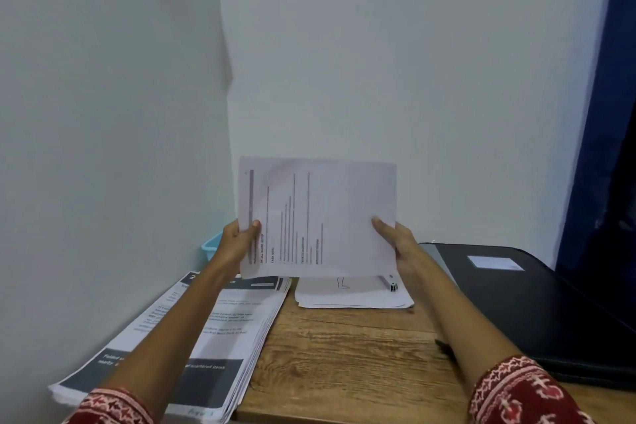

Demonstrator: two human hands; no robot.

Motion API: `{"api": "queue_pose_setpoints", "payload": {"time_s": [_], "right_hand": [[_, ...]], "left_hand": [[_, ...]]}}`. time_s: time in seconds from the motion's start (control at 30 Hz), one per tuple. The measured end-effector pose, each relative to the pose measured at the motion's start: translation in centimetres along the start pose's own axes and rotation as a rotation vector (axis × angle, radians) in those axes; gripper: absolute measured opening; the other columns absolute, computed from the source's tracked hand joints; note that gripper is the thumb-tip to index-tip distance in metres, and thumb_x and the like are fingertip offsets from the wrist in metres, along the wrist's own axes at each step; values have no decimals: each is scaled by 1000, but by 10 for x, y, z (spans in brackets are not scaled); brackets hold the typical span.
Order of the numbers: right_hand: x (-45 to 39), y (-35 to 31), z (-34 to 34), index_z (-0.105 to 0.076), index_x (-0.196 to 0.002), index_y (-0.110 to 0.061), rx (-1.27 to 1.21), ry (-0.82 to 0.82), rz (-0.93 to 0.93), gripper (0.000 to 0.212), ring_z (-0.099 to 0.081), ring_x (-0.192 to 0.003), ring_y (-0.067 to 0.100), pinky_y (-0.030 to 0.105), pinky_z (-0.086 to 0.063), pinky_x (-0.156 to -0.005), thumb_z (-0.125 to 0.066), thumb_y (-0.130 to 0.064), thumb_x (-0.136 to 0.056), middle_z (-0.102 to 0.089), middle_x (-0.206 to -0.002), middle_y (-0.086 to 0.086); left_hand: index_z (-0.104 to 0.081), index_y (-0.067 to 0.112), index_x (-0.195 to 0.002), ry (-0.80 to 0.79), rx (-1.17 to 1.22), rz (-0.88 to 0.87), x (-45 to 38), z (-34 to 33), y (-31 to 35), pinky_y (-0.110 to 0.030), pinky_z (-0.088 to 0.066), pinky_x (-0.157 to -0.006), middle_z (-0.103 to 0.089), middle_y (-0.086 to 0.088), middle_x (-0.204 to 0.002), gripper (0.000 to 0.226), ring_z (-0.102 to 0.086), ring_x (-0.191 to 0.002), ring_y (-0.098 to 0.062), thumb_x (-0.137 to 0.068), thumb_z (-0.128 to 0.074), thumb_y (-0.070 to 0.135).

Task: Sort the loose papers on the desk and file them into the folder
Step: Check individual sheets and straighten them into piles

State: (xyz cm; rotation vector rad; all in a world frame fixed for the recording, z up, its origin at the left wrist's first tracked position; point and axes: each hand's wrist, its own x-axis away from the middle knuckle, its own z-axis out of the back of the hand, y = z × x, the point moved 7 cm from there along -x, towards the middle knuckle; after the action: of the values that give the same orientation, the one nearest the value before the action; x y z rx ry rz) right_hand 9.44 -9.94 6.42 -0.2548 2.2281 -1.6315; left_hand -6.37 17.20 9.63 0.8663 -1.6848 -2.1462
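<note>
Both hands hold up a printed sheet [330,217], turned sideways, above the wooden desk [347,358]. My left hand [239,241] pinches its lower left edge with the thumb on the front. My right hand [395,241] grips its lower right edge. A thick stack of printed papers [241,323] lies on the desk's left side under my left forearm. A smaller pile of white sheets [351,296] lies at the back, partly hidden behind the held sheet. A closed black folder [537,306] with a white label rests on the right.
A pen [390,282] lies on the small pile. A light blue tray [210,244] peeks out by the wall behind my left hand. White walls close in at the left and back; a dark blue curtain [602,113] hangs at the right.
</note>
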Motion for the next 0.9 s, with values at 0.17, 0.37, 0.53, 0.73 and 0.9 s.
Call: {"api": "queue_pose_setpoints", "payload": {"time_s": [0.17, 0.37, 0.53, 0.73, 0.9], "right_hand": [[13, 6, 14, -65, -109, -5, 337, -86, -6, 52, -69, -92, 24, 40, -54, -87, -85, -22, -64, -72, -100, 10], [28, 17, 19, -64, -109, -5, 330, -37, 50, 37, -68, -98, 26, 38, -54, -88, -79, -10, -75, -72, -101, 11], [32, -21, -1, -67, -94, -8, 277, 19, 155, 18, -70, -82, 22, 31, -56, -75, -73, -4, -78, -72, -86, 7], [39, -18, 5, -65, -106, -7, 134, 24, 128, 50, -67, -93, 20, 29, -53, -80, -84, -27, -64, -70, -98, 3], [41, 14, 13, -50, -127, -3, 116, -2, 76, 110, -65, -104, 21, 32, -54, -85, -93, -40, -33, -67, -115, 9]], "left_hand": [[-57, 11, -106, -149, 34, 58, 3, 5, -16, -45, -54, -77, -67, -12, -99, 17, -66, -85, -29, -94, -52, 22], [-58, 9, -92, -135, 137, 137, 21, -1, -53, -41, -52, -77, -65, -17, -100, 8, -64, -83, -28, -94, -50, 11], [-56, 8, -106, 6, 56, -1, 13, 6, -20, -40, -50, -78, -63, -13, -100, 18, -61, -91, -29, -93, -53, 21], [-58, 9, -102, -162, 126, 29, 19, 1, -18, -37, -52, -67, -65, -14, -97, 18, -62, -88, -32, -85, -63, 15], [-54, 3, -116, -125, 163, 47, 28, -10, -29, -45, -49, -87, -64, -17, -108, 39, -61, -94, -32, -84, -65, 22]]}}
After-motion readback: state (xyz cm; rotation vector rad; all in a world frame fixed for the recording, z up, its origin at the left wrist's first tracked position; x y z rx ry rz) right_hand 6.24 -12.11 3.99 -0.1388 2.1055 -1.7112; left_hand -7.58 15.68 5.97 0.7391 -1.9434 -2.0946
